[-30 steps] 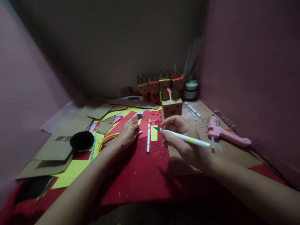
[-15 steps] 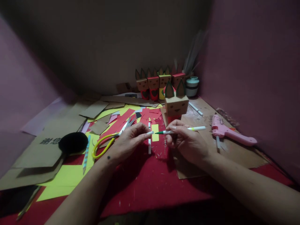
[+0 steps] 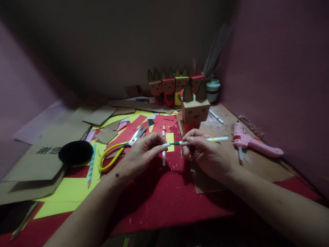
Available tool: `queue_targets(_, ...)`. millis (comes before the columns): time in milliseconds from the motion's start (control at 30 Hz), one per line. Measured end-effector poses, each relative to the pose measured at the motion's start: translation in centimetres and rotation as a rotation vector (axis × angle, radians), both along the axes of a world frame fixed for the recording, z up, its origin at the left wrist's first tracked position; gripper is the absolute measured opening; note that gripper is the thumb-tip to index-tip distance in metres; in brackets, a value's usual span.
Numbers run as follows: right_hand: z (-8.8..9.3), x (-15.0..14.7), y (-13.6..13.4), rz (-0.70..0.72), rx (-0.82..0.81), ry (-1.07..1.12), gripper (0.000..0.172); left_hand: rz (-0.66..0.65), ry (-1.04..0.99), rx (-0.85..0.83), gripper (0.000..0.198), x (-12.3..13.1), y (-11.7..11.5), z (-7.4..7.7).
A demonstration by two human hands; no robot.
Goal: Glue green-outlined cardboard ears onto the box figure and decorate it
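Note:
My left hand pinches a short white tube-like piece, perhaps a marker cap. The fingers of my right hand are closed around a white marker with a green front end, which points left. Its tip meets the end of the white piece, or nearly so; whether they touch I cannot tell. Below them lie a small yellow paper rectangle and another white pen on the red cloth. Just beyond my right hand stands a cardboard box-headed figure with two pointed, green-edged ears.
Yellow-handled scissors rest left of my left hand. Farther left are a striped pencil, a black oval and cardboard sheets. A pink glue gun lies at right. Similar figures and a lidded pot stand behind.
The green marker tip and the white piece have come closer together, closing the small gap between them. The whole view has shifted slightly.

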State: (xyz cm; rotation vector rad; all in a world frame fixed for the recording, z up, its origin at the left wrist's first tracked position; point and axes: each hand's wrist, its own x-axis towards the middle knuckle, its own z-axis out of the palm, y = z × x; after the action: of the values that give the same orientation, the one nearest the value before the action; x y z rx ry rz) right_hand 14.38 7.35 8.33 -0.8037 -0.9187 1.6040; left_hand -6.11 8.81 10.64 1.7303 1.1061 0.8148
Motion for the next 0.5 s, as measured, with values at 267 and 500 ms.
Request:
queue_targets(267, -1.2, -1.1, -0.5, 0.062, -0.001, 0.033, 0.015, 0.043, -0.114, -0.009, 0.017, 1.0, -1.0, -1.1)
queue_targets(500, -1.3, -1.2, -0.5, 0.081, 0.033, 0.072, 0.017, 0.088, -0.152, 0.027, 0.015, 1.1, -1.5, -1.8)
